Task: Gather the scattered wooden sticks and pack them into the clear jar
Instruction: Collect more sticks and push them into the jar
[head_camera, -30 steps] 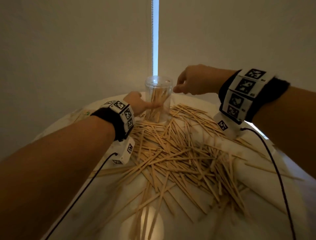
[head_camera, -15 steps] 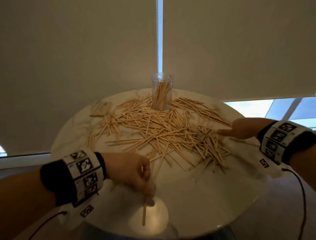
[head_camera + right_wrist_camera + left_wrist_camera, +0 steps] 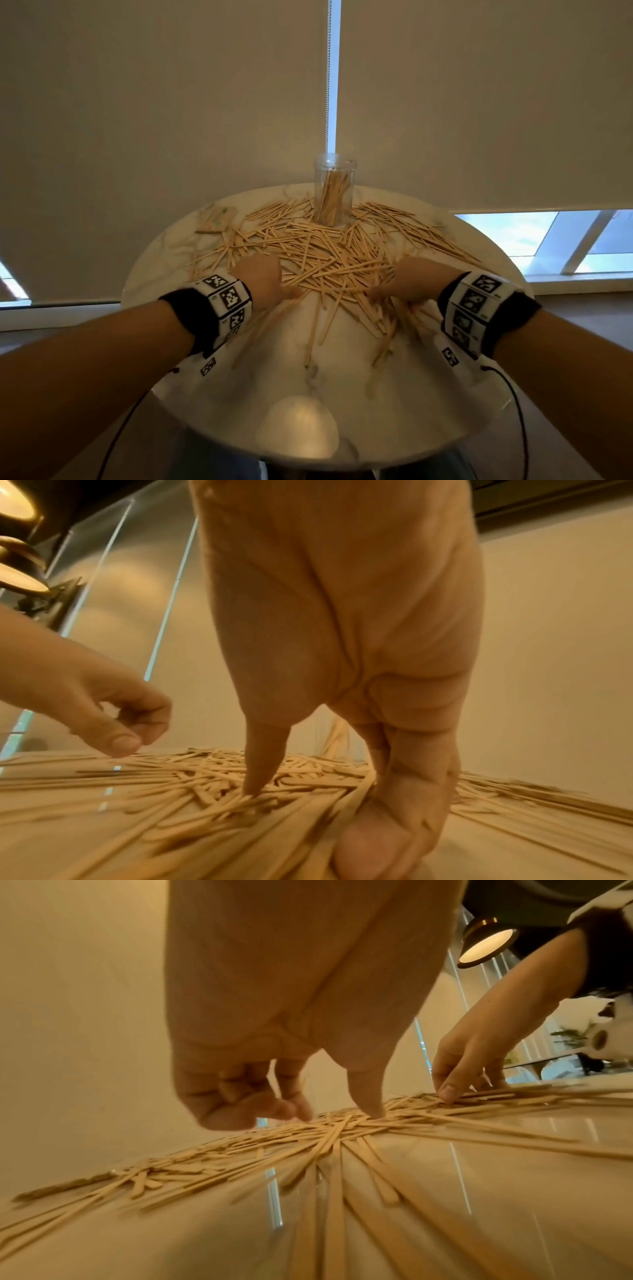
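A clear jar (image 3: 334, 192) stands upright at the far side of the round marble table (image 3: 342, 394), partly filled with upright sticks. A wide heap of wooden sticks (image 3: 325, 260) lies in front of it. My left hand (image 3: 263, 277) is at the heap's near left edge. In the left wrist view its thumb and curled fingertips (image 3: 294, 1112) touch the sticks without gripping any. My right hand (image 3: 407, 281) is at the near right edge. In the right wrist view it (image 3: 315, 788) has its thumb planted in the pile and its fingers curled round a bunch of sticks.
A small flat packet (image 3: 217, 221) lies at the table's back left. Closed roller blinds hang right behind the table, with a window strip low on the right. A lamp's reflection (image 3: 298, 428) shines on the bare near part of the tabletop, close to its edge.
A second ago my left hand held the jar and my right hand hovered over its mouth. Both hands have since pulled back and come down on the near edge of the heap.
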A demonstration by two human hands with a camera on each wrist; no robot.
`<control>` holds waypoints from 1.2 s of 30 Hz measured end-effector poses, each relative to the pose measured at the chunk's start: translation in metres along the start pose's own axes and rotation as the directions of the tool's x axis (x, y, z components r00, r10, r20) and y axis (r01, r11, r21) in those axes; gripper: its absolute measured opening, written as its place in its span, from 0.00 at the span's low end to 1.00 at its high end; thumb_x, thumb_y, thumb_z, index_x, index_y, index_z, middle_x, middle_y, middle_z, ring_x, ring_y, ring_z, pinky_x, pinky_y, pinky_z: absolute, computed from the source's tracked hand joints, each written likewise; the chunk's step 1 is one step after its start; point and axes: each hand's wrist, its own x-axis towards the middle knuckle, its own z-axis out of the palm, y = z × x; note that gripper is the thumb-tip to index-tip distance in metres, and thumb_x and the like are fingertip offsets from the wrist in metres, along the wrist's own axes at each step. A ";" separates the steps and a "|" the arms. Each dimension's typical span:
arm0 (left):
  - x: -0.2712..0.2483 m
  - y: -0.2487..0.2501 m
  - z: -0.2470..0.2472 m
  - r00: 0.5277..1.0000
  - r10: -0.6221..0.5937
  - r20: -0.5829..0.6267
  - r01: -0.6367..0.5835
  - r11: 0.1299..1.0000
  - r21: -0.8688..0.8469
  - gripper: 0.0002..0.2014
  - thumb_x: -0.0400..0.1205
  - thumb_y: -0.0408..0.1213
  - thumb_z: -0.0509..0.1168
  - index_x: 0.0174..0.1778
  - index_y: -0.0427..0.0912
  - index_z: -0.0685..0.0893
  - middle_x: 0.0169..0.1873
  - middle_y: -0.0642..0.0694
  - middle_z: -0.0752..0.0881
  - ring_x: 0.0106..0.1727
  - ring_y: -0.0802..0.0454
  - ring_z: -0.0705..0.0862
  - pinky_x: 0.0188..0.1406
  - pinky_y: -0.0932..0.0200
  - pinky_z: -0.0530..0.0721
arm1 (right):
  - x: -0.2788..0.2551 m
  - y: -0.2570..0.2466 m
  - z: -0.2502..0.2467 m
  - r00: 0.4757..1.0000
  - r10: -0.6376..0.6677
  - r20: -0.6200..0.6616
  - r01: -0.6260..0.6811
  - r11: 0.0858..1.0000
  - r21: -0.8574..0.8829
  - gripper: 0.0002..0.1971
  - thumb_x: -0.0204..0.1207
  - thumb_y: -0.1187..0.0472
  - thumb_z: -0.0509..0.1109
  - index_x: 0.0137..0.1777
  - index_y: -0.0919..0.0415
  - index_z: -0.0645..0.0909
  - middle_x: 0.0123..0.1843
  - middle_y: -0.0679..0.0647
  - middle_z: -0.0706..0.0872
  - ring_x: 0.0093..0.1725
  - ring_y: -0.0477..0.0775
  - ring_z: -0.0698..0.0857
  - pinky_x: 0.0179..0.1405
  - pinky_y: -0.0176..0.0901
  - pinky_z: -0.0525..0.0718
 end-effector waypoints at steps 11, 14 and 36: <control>0.010 0.014 0.012 0.997 -0.048 0.063 0.041 0.994 0.096 0.32 0.79 0.65 0.66 0.68 0.41 0.80 0.66 0.39 0.79 0.68 0.38 0.77 0.66 0.47 0.75 | -0.001 -0.036 0.003 0.996 -0.091 -0.019 0.092 0.994 0.065 0.25 0.71 0.36 0.75 0.35 0.61 0.81 0.35 0.53 0.83 0.36 0.51 0.82 0.37 0.42 0.82; 0.014 0.005 0.013 0.997 -0.061 0.049 0.061 0.998 0.006 0.22 0.83 0.53 0.68 0.66 0.41 0.81 0.61 0.40 0.84 0.59 0.42 0.83 0.56 0.52 0.83 | -0.005 -0.036 0.004 0.995 -0.086 0.050 0.081 0.993 0.084 0.23 0.68 0.43 0.81 0.50 0.62 0.88 0.45 0.55 0.89 0.47 0.55 0.89 0.51 0.49 0.90; 0.015 0.026 0.005 0.991 -0.060 0.123 0.066 0.997 -0.048 0.10 0.85 0.42 0.65 0.54 0.38 0.83 0.39 0.45 0.79 0.41 0.48 0.78 0.35 0.57 0.74 | -0.012 -0.028 -0.002 0.993 -0.084 -0.078 0.097 0.978 0.182 0.05 0.77 0.65 0.71 0.44 0.67 0.85 0.45 0.61 0.90 0.49 0.59 0.91 0.48 0.47 0.91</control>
